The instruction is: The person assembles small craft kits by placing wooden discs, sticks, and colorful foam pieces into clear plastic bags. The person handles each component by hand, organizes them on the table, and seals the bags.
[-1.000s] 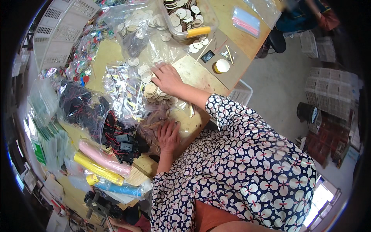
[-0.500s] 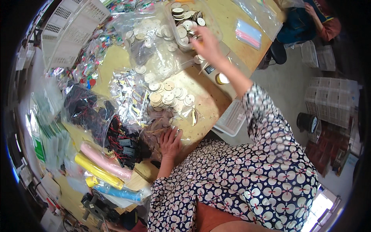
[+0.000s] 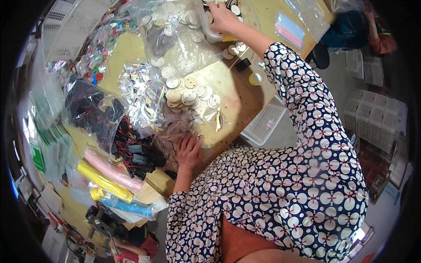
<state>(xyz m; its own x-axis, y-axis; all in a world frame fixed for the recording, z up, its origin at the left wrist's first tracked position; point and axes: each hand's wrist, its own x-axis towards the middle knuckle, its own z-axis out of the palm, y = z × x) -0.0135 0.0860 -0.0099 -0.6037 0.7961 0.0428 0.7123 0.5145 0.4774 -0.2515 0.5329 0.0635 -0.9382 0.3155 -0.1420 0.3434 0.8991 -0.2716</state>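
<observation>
1. The right hand (image 3: 222,18) had left the loose heap of pale, flat, round discs (image 3: 189,96) and reached into the clear, rectangular plastic tub (image 3: 214,37). That shifted the handling from heap to tub.
2. Its fingers were bent down among the tub's discs; whether they grasped any, I could not tell.
3. The left hand (image 3: 189,150) had stayed near the table's edge, unclenched, palm down and fingers spread on a brownish, crumpled heap in glossy plastic (image 3: 171,133). No grasp showed.
4. The discs lay in several places: in the tub, in the open heap on the smooth yellowish tabletop (image 3: 228,103), and around a wrinkled, see-through plastic bag (image 3: 188,55). A few more sat just beside the tub.
5. The heaped discs were thin and matt, overlapping like coins, many with small holes; they looked like wood or card.
6. Textures differed to the left: shiny clear packets with white and yellow pieces (image 3: 142,96), then boxy black plastic holders tangled with thin red wires (image 3: 136,151).
7. Nearer the person lay smooth, long rolls: pink (image 3: 112,168), yellow (image 3: 105,180) and blue (image 3: 127,207).
</observation>
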